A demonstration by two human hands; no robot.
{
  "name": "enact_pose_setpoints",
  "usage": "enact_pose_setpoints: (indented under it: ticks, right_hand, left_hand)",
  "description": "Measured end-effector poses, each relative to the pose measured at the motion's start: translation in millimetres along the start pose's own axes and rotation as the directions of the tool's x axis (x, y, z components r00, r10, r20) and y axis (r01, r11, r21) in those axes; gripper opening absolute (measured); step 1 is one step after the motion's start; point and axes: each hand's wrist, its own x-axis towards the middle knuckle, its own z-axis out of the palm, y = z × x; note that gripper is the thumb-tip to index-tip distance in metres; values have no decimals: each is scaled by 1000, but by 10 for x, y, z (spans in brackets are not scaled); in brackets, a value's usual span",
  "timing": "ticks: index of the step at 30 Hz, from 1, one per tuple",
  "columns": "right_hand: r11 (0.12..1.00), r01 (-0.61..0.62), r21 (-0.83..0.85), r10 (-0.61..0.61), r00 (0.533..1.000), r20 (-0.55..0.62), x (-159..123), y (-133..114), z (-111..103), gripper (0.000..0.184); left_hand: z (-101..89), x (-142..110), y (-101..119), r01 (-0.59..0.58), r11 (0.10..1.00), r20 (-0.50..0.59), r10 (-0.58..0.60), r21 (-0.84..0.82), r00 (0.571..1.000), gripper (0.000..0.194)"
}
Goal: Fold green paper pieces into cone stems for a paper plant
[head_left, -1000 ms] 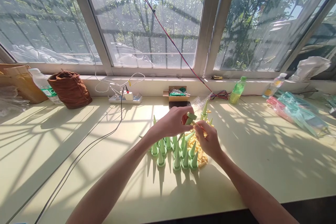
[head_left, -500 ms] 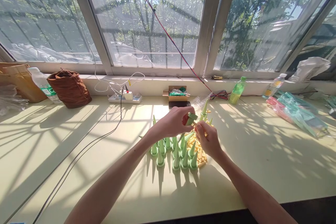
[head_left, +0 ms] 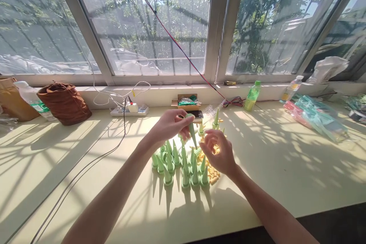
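left hand [head_left: 174, 125]: clamped on a green cone [head_left: 192, 132] by its wide end
right hand [head_left: 219, 152]: loosely curled, gripping nothing visible, just beside the tip
green cone: between both hands, tip slanting down rightward

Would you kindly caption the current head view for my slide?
Left grip holds a green cone point-down near upright cones; right grip beside yellow pegs.
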Motion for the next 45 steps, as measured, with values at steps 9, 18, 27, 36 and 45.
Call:
enact_pose_setpoints:
  ticks: [9,18,27,36,45]
  right_hand:
    - [972,218,-85,-230,960,-162,-76,12,59,26]
    - [980,81,-181,-127,959,-255,-93,47,64,11]
    - [983,0,-186,-46,969,-242,-47,160,30,11]
    - [961,-21,-276,-46,971,-233,-31,217,52,14]
    - [951,-120,-285,56,973,-223,-43,293,45,16]
  left_hand:
    - [196,-25,-66,95,980,22,-100,173,995,41]
    - [43,-25,-80,-20,917,-99,65,398,993,31]
    - [-225,-371,250,-223,800,-244,415,557,877,26]
    - [-369,-550,-809,-241,887,-573,442,394,690,36]
    - [-238,-585,-1162,-334,773,-381,578,540,722,46]
